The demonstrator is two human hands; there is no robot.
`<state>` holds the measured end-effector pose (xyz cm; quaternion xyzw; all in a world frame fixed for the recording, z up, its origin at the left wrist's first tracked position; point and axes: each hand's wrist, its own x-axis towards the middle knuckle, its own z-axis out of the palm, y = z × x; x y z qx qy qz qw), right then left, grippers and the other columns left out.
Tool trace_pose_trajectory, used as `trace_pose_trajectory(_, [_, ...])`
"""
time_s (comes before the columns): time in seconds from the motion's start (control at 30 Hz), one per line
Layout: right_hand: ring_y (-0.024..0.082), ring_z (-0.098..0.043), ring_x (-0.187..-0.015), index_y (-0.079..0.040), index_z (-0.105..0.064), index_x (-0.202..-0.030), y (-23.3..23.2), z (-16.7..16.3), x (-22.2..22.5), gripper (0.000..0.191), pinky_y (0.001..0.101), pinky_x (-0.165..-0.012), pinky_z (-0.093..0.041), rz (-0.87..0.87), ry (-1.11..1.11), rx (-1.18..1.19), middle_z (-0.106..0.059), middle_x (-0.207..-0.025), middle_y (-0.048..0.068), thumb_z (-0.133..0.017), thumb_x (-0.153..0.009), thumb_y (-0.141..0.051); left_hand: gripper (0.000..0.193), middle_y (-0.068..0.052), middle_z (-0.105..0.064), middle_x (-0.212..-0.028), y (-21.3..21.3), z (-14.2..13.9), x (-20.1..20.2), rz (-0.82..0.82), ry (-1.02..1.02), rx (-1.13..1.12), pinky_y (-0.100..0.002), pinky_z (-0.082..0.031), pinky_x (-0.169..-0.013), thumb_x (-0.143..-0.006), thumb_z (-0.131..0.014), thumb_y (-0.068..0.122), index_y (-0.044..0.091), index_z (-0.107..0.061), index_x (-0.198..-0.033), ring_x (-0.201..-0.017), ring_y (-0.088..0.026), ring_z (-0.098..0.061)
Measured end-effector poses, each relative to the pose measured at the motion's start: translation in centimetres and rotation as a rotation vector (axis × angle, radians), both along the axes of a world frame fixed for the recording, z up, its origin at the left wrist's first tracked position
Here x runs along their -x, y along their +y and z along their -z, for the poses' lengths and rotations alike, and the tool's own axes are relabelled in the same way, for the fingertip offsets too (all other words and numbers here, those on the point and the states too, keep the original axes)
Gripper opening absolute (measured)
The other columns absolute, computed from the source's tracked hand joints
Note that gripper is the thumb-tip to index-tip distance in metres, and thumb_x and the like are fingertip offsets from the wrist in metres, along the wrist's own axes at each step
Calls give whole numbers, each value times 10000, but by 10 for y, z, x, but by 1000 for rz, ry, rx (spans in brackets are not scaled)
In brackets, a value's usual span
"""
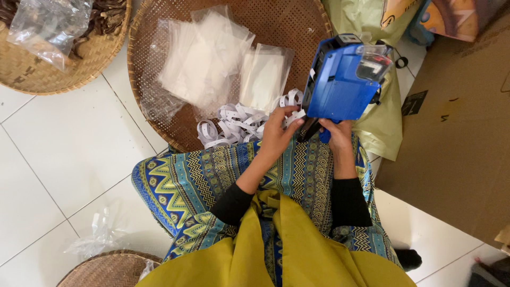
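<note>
My right hand grips the handle of a blue label gun, held upright above my patterned lap. My left hand pinches the white label strip right at the gun's lower end. That strip curls in a loose pile on the near edge of a large woven tray. Several clear plastic bags lie flat in the tray beyond the strip.
A second woven tray at top left holds dark dried pieces and a clear bag. A third basket shows at the bottom left. A brown cardboard box stands on the right, with a pale green bag beside it. White tiled floor lies to the left.
</note>
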<state>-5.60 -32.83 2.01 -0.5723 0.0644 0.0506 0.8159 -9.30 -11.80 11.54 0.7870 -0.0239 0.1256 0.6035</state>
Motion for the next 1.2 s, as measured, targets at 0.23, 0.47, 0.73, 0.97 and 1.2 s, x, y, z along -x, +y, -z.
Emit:
trace_pose_trajectory(0.23, [197, -659, -766, -10, -610, -1113, -10, 10, 6, 309, 314, -626, -522, -47, -13, -140, -682, -954, 89, -765, -846, 13, 170, -25, -646, -876, -16, 2, 21, 42, 154, 253, -283, -486, -744, -1002, -704, 186, 38, -622, -1021, -828, -106, -585])
trace_pose_trajectory(0.47, [196, -636, -740, -6, -600, -1132, -8, 8, 6, 320, 310, -603, -497, -40, 19, -125, -664, -936, 90, -738, -844, 16, 161, 41, -537, -842, -31, 32, 29, 88, 269, 517, -225, -359, -655, -1053, -626, 187, 53, -547, -1012, -762, -38, -438])
trace_pose_trajectory(0.73, [198, -650, -763, -17, -522, -1249, -6, 8, 2, 492, 308, -585, -505, 30, 68, -134, -657, -963, 87, -747, -811, -6, 154, 56, -490, -849, -39, 39, 22, 71, 257, 536, -226, -354, -679, -1078, -608, 189, 64, -542, -1015, -783, -38, -413])
trace_pose_trajectory(0.97, [201, -655, -780, 4, -528, -1271, -6, 3, 0, 491, 306, -577, -489, 25, 59, -137, -673, -1002, 105, -758, -837, -3, 196, 47, -559, -917, -31, 12, 13, 98, 178, 398, -224, -413, -711, -1041, -607, 225, 48, -542, -1092, -825, -39, -484])
trace_pose_trajectory(1.2, [188, -655, -752, 9, -621, -1141, -8, 6, -1, 365, 290, -568, -492, 17, 58, -62, -681, -983, 110, -800, -825, 33, 580, -19, -628, -858, -8, 32, -30, 297, 699, 636, -257, -451, -691, -1036, -432, 606, 76, -668, -1033, -779, -127, -575])
